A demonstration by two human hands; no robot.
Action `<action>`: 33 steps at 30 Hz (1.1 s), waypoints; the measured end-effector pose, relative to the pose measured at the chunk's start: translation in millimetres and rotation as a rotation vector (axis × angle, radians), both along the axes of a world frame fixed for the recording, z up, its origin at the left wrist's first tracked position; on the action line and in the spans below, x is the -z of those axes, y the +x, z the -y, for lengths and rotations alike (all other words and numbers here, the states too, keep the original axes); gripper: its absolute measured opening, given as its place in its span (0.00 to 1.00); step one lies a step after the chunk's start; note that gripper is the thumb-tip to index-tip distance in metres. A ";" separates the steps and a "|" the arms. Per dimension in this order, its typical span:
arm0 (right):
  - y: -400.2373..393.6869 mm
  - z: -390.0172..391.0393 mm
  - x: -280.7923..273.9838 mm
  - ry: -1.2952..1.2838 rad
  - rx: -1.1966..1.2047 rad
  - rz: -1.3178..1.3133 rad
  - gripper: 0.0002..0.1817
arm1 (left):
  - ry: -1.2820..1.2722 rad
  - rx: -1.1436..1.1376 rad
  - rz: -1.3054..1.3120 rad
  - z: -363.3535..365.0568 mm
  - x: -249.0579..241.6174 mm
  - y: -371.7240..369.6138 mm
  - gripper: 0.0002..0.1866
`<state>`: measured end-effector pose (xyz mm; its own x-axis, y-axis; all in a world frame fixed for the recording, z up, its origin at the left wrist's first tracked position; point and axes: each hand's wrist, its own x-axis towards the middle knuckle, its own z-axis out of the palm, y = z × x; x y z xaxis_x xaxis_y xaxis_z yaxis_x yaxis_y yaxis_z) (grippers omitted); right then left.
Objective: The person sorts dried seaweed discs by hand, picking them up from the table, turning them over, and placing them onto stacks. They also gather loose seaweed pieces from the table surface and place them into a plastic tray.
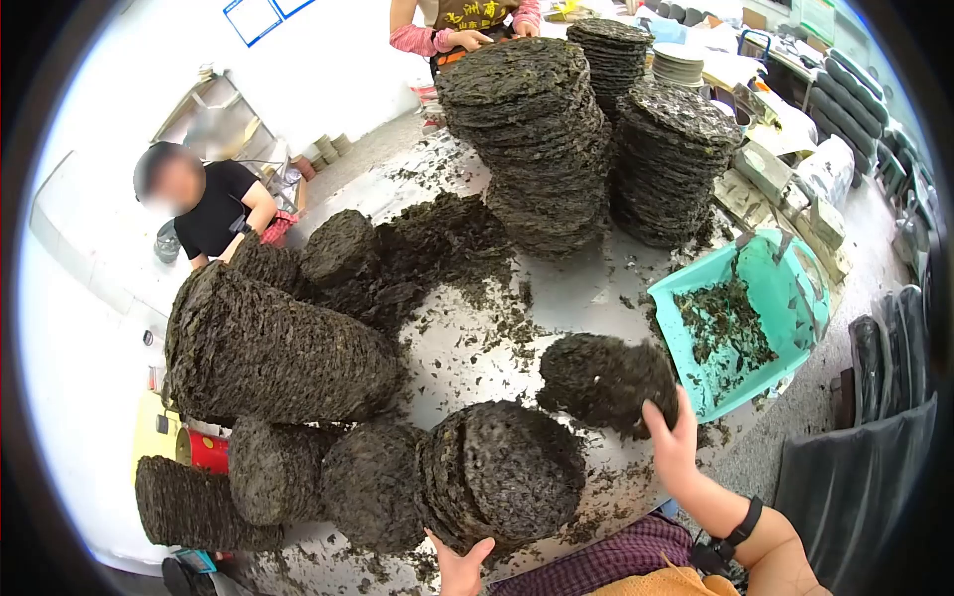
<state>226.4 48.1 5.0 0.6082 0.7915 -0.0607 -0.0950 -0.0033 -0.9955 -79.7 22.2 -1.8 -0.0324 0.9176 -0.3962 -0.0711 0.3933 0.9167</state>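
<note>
Three stacks [527, 149] are standing on the far side of the table [586, 298], a person [467, 35] standing behind them. A row [373, 487] of others is running along the near side, a lying stack [278, 348] behind its left half. Scraps [725, 323] are lying in the tub [715, 394] at right. A disc [588, 379] is lying between tub and row, right hand [676, 447] at its right edge.

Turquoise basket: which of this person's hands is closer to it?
The right. The right hand, holding a dark sheet, is beside the turquoise basket; the left hand is farther away, by a round stack.
</note>
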 end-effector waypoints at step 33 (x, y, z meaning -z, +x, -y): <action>0.1 33.4 14.8 -0.058 -0.073 -0.028 0.27 | -0.172 -0.143 0.249 15.5 9.1 -2.9 0.39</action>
